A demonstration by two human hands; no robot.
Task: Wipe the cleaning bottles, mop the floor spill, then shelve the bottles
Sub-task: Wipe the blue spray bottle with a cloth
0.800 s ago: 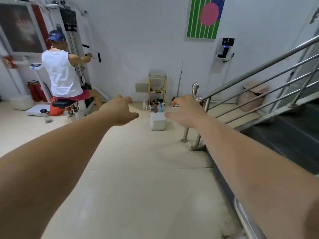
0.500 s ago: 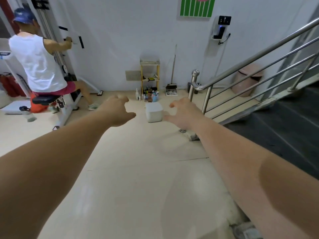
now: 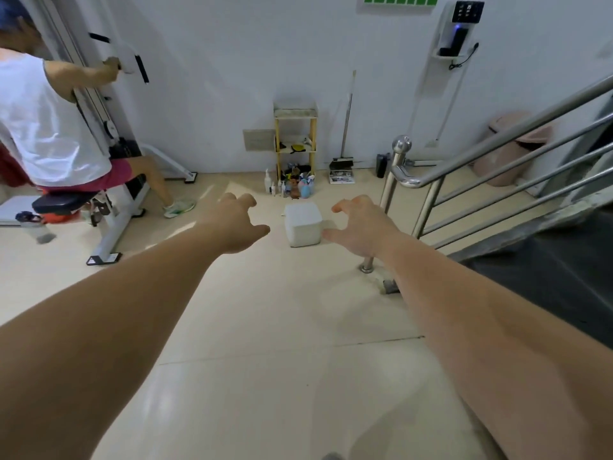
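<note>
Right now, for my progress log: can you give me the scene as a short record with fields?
left hand: held out in the air, fingers loosely curled, holding nothing
right hand: likewise held out, holding nothing
bottles: clustered on the floor at the foot of the yellow shelf
white box: on the floor, nearer than the bottles
long-handled tool: propped right of the shelf
task state: bottles not yet shelved

Bright, even indoor light fills the room, with soft pale glare patches on the glossy floor (image 3: 252, 386) near the bottom of the frame. Shadows are faint and diffuse. Wide-angle distortion bows the stair railing (image 3: 517, 127) and stretches both forearms at the edges. Detail is soft, slightly blurred throughout.
</note>
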